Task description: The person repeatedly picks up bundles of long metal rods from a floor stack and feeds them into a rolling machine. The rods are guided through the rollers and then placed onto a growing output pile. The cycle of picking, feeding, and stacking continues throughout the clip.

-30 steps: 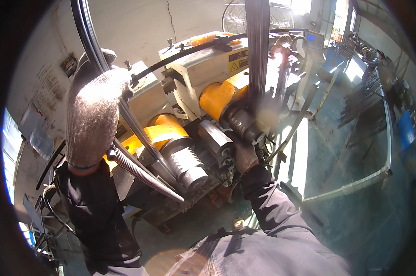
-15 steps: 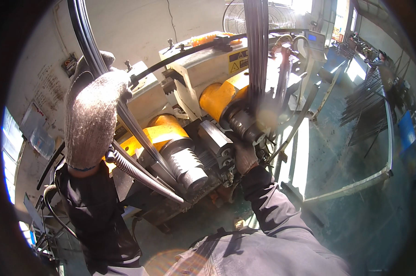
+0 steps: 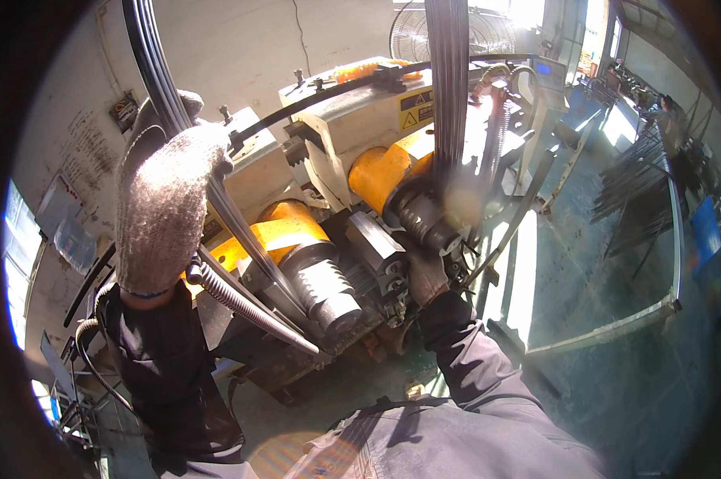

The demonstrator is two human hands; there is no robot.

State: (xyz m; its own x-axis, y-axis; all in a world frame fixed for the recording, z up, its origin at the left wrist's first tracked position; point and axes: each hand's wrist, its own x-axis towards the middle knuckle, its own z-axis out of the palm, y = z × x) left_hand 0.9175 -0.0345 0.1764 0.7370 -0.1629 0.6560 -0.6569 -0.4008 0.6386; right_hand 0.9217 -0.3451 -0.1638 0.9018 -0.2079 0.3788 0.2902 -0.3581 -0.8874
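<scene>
My left hand (image 3: 165, 199), in a knitted work glove, is closed around a bundle of long dark metal rods (image 3: 159, 68). From the glove the bundle slants down across a yellow machine housing (image 3: 284, 223) to a ridged dark roller (image 3: 322, 281). Also gloved, my right hand (image 3: 426, 275) reaches in beside a metal block (image 3: 375, 239) and below a second ridged roller (image 3: 428, 225); its fingers are lost in shadow behind the machine parts. Another bundle of rods (image 3: 448, 88) stands upright behind that second roller, its lower end partly hidden.
A ribbed hose (image 3: 252, 307) runs below my left wrist. Behind the machine stands a large fan (image 3: 456, 36), with a control box (image 3: 548, 72) to its right. Loose rods (image 3: 636, 188) lie at the right, near a metal frame rail (image 3: 608, 326).
The whole view has shifted slightly. Both hands keep their places against the machine, and my left hand still grips the rods.
</scene>
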